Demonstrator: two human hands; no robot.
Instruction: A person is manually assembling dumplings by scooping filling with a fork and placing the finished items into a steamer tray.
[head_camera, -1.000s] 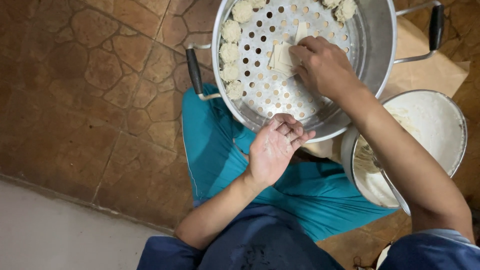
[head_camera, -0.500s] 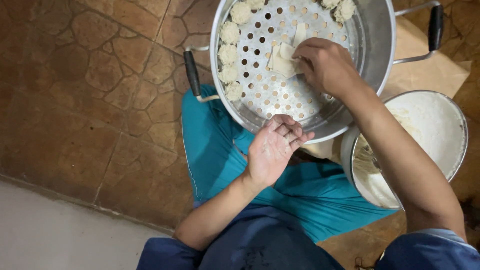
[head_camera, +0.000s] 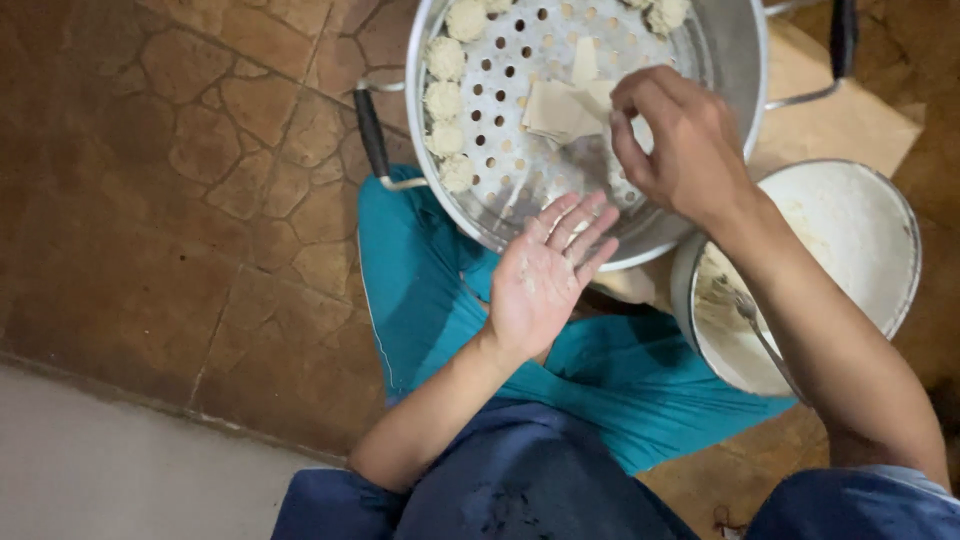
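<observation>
A large metal steamer pot (head_camera: 735, 60) holds a perforated tray (head_camera: 510, 150) with a row of round white dumplings (head_camera: 445, 105) along its left rim. A small stack of pale square dough wrappers (head_camera: 560, 108) lies on the tray. My right hand (head_camera: 680, 140) hovers over the pot's right side, its curled fingertips pinching the edge of the top wrapper. My left hand (head_camera: 550, 270) is held flat, palm up and dusted with flour, just over the pot's near rim, holding nothing.
A white bowl (head_camera: 860, 220) of pale filling with a metal utensil (head_camera: 745, 310) in it stands to the right of the pot. A teal cloth (head_camera: 430, 290) covers my lap. The pot rests on a tan board (head_camera: 830, 120) on a brown stone floor (head_camera: 200, 200).
My right hand has drawn back to the right from the middle of the tray, uncovering the wrapper stack. My left hand has opened out flatter and risen slightly toward the pot.
</observation>
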